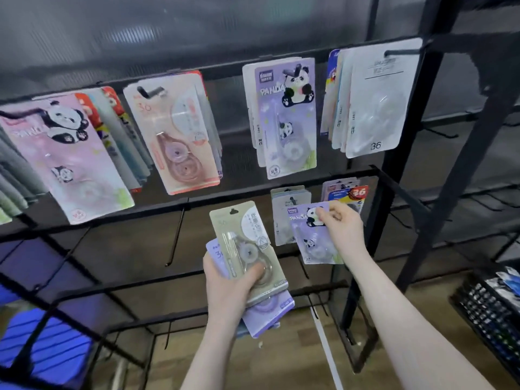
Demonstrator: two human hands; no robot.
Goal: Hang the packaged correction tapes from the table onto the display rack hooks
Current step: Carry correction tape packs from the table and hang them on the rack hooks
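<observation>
- On the far left of the display rack, upper bar, I log a pink panda pack hanging tilted at the front of a thick row of packs.
- Just beside it to the right, a peach pack hangs from its hook with more packs stacked behind.
- Below these, a bare hook juts from the middle bar.
- At lower centre, my left hand grips a stack of packs; the thumb presses on the grey-green pack on top, and lilac packs fan out underneath.
- Above centre, a lilac panda pack hangs on the upper bar.
- On the middle bar, a grey pack hangs on a hook.
- Overlapping it, my right hand pinches the top edge of a lilac panda correction tape, fingers curled round the card; I cannot tell whether it sits on a hook.
- Behind that hand, a blue and red pack.
- Upper right, a white pack marked 36.
- Far right, low, a black crate with packs inside.
</observation>
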